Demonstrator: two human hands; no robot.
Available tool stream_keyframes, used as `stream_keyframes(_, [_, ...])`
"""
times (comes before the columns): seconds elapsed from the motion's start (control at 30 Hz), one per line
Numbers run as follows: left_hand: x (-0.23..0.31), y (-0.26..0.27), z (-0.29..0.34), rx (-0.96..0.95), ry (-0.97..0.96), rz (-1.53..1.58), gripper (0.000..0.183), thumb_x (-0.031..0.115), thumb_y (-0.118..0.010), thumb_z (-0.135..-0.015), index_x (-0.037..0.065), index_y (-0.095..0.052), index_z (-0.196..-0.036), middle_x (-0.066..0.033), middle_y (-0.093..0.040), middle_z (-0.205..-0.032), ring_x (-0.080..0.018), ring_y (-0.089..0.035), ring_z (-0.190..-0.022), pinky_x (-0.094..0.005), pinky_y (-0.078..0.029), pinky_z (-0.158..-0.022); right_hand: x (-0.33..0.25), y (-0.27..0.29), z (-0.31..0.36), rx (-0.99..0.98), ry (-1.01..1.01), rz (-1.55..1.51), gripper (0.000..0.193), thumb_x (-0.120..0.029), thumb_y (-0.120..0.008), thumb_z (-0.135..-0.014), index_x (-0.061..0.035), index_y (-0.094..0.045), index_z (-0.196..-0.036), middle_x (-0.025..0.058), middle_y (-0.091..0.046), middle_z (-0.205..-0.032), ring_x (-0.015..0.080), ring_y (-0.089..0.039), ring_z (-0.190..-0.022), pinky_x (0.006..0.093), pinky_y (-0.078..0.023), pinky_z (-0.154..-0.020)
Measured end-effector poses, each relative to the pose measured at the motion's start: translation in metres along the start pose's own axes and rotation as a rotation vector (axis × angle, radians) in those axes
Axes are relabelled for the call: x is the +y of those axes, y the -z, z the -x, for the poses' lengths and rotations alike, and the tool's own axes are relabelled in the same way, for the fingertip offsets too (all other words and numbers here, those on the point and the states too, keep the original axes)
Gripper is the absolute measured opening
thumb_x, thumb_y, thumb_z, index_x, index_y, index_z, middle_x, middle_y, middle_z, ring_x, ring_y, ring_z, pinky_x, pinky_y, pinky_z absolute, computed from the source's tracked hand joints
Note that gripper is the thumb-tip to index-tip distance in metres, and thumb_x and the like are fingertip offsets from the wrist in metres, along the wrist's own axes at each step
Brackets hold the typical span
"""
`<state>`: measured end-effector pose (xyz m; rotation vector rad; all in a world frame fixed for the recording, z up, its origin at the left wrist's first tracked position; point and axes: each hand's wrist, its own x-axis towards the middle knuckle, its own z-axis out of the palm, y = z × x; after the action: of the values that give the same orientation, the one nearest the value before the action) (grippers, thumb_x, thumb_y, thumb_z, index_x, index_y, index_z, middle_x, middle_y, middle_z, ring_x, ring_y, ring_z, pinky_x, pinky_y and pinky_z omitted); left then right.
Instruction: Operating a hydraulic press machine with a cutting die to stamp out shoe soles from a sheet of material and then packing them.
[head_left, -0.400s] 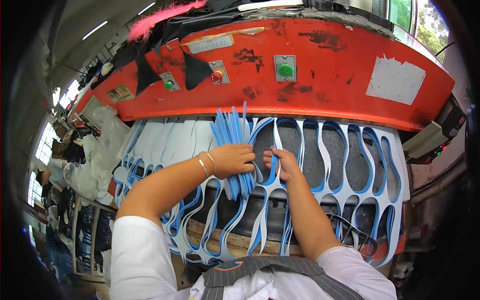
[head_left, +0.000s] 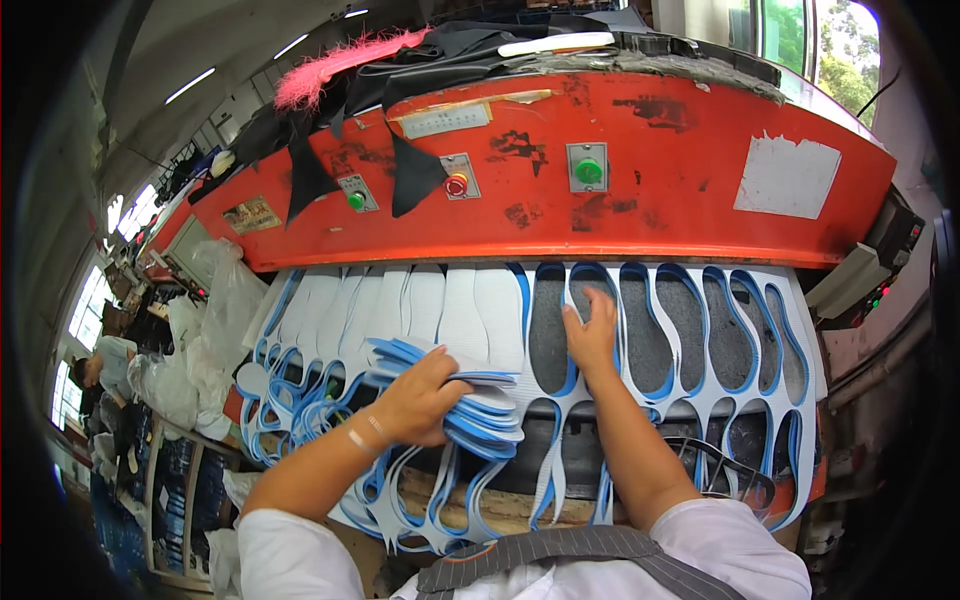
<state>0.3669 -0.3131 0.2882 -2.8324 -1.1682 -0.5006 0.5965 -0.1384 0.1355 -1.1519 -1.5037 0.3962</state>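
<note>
My left hand [head_left: 425,398] is closed around a thick stack of blue-and-white insole-shaped foam pieces [head_left: 485,425], tilted so their ends fan out to the right. To the right, my right hand [head_left: 592,330] has its fingers apart and holds nothing, over the cut-out sheet. This layered blue-and-white sheet [head_left: 804,400] is full of insole-shaped openings, with a dark bed showing through on the right. On its left part, several white insole pieces [head_left: 465,310] still lie in place in the upper row. Looped blue-and-white offcut strips [head_left: 310,405] are tangled left of my left hand.
Beyond the sheet stands a red machine beam [head_left: 680,225] with green buttons [head_left: 588,172] and a red button [head_left: 456,186]. A black wire frame [head_left: 725,470] sits by my right forearm. Clear plastic bags [head_left: 220,300] hang at left; another person [head_left: 115,362] is farther off.
My left hand has turned the stack from upright to lying tilted and brought it lower and left. My right hand has released the sheet's strip, moved slightly right and opened.
</note>
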Motion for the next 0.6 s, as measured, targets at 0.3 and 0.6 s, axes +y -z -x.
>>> stream_keyframes(0.3, [-0.062, 0.026, 0.078, -0.18, 0.282, -0.042, 0.079, 0.024, -0.078, -0.052, 0.008, -0.052, -0.124, -0.02, -0.051, -0.103, -0.0375, -0.054, -0.088, -0.0415, -0.049, -0.079, -0.053, -0.092, -0.039, -0.439, -0.98, -0.424, 0.056, -0.033, -0.077, -0.079, 0.0093, -0.059, -0.111, 0.0187, -0.065, -0.098, 0.0284, -0.066, -0.084, 0.0447, -0.056, -0.069])
stream_keyframes(0.6, [-0.141, 0.044, 0.124, -0.123, 0.623, 0.38, 0.119, 0.042, -0.083, -0.054, 0.004, -0.021, -0.148, -0.0231, -0.048, -0.129, -0.0354, -0.051, -0.118, -0.0416, -0.044, -0.099, -0.042, -0.142, -0.015, -0.476, -0.999, -0.563, 0.036, -0.003, -0.072, -0.079, 0.0084, -0.057, -0.11, 0.0194, -0.067, -0.098, 0.0288, -0.067, -0.085, 0.0431, -0.057, -0.075])
